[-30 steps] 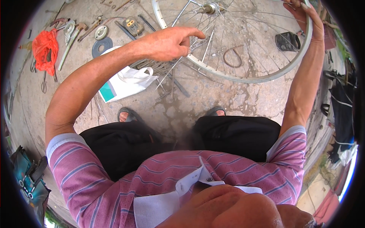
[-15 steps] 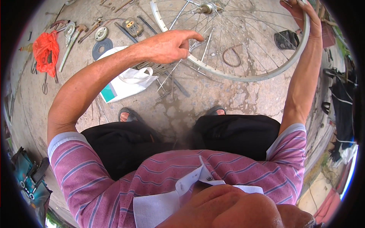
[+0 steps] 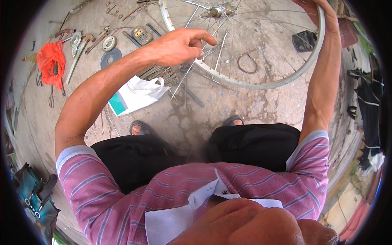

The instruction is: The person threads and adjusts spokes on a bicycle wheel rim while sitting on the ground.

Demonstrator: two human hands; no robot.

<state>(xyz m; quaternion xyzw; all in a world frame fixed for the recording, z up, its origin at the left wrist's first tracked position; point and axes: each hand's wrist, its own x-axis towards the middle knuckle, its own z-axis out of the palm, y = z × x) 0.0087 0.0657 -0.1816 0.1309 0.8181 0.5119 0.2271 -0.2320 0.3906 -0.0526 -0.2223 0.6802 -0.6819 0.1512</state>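
Observation:
A bicycle wheel (image 3: 261,85) with a pale metal rim and thin spokes is held up in front of me. Its hub (image 3: 215,12) shows near the top edge. My right hand (image 3: 322,16) is wrapped round the rim at the far right. On the opposite side, my left hand (image 3: 177,47) covers part of the rim, its index finger bent over the spokes and its thumb low against the rim. Small metal pieces show by those fingertips, but what they grip is hidden. Loose spokes (image 3: 157,72) lie in a bundle on the ground below the left wrist.
A white bag (image 3: 139,96) lies before my left foot. Farther left are a red plastic bag (image 3: 51,61), a hammer (image 3: 79,57), a grey disc (image 3: 110,58) and other tools. A curved metal piece (image 3: 248,61) and a black block-like object (image 3: 304,41) are behind the wheel.
The wheel's right side and my right hand have shifted slightly left and up. My left hand stays at the rim, with its index finger a little more bent.

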